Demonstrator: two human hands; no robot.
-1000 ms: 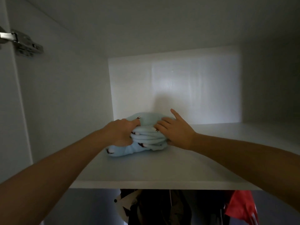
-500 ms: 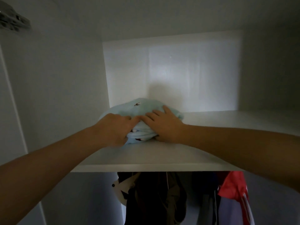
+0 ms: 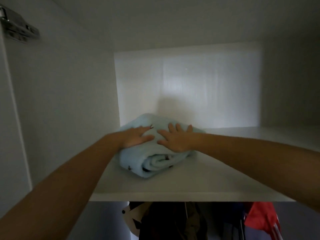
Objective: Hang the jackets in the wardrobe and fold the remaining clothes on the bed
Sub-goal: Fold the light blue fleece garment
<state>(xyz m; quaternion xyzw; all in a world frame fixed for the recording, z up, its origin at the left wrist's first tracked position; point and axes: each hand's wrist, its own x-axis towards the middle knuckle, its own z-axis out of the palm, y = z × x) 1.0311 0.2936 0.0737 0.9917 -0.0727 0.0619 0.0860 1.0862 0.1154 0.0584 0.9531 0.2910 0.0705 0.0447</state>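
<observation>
Wardrobe [image 3: 187, 87]: the upper compartment is open to view. Its shelf [image 3: 216, 181] carries one item. Below the shelf edge hang dark jackets [image 3: 173, 220], with a red garment [image 3: 259, 217] at the right.

Folded light-blue garment [image 3: 152, 161]: it lies on the shelf, left of centre, near the left wall and short of the back panel. Its rolled layers face the front.

Change: one second ago both hands gripped the bundle at its front with curled fingers. Now the left hand [image 3: 136, 137] and the right hand [image 3: 174, 140] lie flat on top of it, side by side, fingers spread and pressing down. The bundle sits lower and wider.

Judgement: the grip is released and the garment is being flattened in place. This item appears stowed. The hands are free to withdraw for the next piece.
</observation>
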